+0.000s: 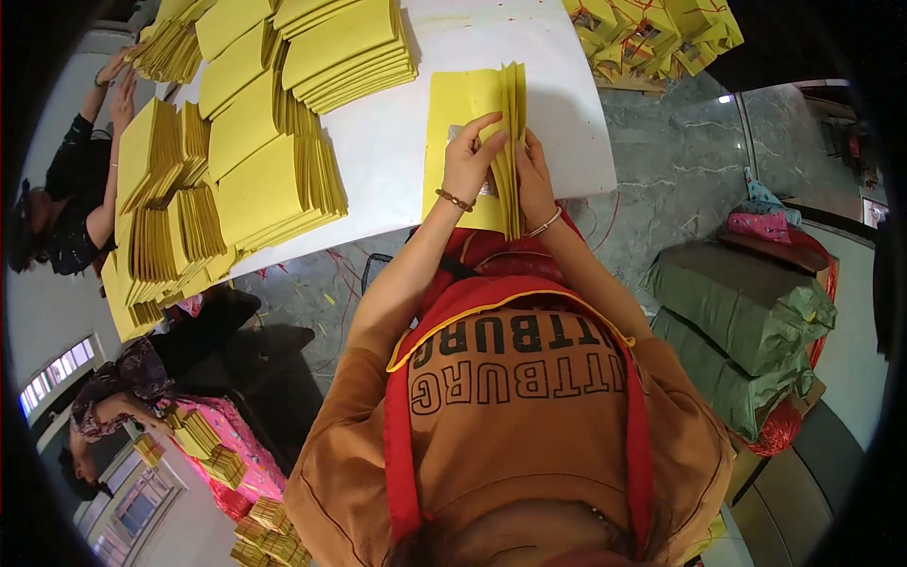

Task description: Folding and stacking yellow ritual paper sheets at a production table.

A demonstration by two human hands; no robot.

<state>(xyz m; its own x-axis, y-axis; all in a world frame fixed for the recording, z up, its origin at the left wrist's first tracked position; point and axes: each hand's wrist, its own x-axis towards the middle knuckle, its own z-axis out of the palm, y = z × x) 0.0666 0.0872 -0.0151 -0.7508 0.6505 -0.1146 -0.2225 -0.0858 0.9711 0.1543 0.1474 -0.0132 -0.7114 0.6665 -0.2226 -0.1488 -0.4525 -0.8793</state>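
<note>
At the table's near right part, my left hand (465, 163) is closed on a stack of folded yellow paper (512, 104), its thumb and forefinger at the folds. From the other side my right hand (533, 180) grips the same stack, its fingers partly hidden behind the paper. The folds stand on edge. To their left a wide yellow leaf (439, 123) lies spread out, with a silvery patch partly covered by my left hand. The stack's lower end reaches past the table edge toward my red apron (510, 274).
Piles of folded yellow paper (260, 189) cover the white table's (378, 180) left side. More yellow bundles with red string (652, 33) are at the far right. Green wrapped bales (737, 312) stand at right. Other people work at left; one person's hands (118, 90) touch a far pile.
</note>
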